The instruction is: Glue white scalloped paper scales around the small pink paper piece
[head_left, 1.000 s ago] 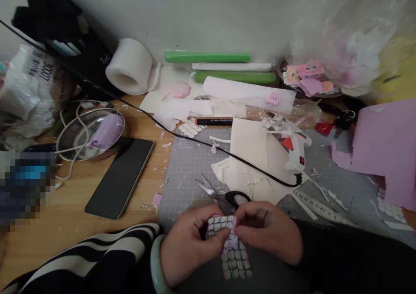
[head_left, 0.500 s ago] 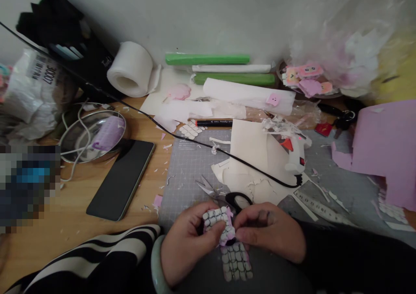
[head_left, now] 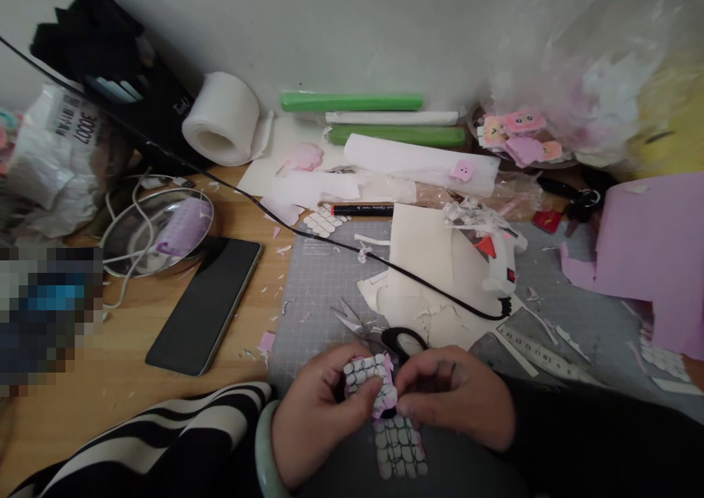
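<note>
My left hand (head_left: 324,414) is closed around a small piece of white rounded shapes outlined in black, with pink edges (head_left: 366,370); the thumb presses on its face. At that piece's right edge, my right hand (head_left: 456,395) has thumb and forefinger pinched together; whatever lies between the fingertips is hidden. A second patterned piece (head_left: 400,447), similar in look, lies just below the hands on a dark surface. Scissors with black handles (head_left: 404,340) rest on the grey cutting mat (head_left: 313,293) just beyond the hands, blades partly apart.
A phone (head_left: 206,304) and a metal bowl (head_left: 115,263) are on the left. Cream paper (head_left: 418,249), a ruler (head_left: 542,355) and a white handheld tool (head_left: 500,271) lie ahead. Pink sheet (head_left: 632,241) stands right. A black cable (head_left: 330,241) crosses the table; a paper roll (head_left: 220,116) sits behind.
Almost nothing differs. The hands and the held piece keep nearly the same pose, with a very slight shift of the view.
</note>
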`<state>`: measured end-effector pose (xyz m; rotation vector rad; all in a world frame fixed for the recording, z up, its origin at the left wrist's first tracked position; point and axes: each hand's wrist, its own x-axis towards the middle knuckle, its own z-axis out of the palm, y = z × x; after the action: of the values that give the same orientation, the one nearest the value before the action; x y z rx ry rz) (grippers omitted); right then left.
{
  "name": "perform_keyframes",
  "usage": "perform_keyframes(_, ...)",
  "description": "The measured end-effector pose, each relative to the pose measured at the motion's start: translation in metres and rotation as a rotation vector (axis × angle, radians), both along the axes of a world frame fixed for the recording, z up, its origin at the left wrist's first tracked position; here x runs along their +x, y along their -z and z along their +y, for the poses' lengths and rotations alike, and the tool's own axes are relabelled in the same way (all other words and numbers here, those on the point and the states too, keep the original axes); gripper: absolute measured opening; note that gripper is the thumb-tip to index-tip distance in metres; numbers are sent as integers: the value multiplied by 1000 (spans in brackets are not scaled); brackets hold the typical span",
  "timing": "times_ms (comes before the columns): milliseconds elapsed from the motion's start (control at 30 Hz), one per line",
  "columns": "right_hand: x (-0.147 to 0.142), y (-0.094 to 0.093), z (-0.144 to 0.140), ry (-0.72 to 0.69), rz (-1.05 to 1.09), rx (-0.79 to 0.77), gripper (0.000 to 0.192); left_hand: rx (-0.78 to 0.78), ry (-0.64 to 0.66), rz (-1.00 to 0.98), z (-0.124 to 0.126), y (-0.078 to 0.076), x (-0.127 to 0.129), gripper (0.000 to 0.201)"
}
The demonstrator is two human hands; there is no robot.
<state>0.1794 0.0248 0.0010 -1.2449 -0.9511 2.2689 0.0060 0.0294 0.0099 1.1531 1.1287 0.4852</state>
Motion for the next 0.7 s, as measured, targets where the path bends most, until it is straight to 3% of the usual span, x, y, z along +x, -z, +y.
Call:
perform_keyframes(367, -5, -4, -4, -1, -133, 117, 14, 145, -5, 107, -4, -1, 0, 12)
perform_keyframes(600, -9, -5, -8, 54, -232, 161, 13, 124, -4, 83, -6, -2, 0, 14)
perform_keyframes(700, -6, -4, -7, 54, -182, 154, 12, 72, -19, 21, -5, 0, 0, 14)
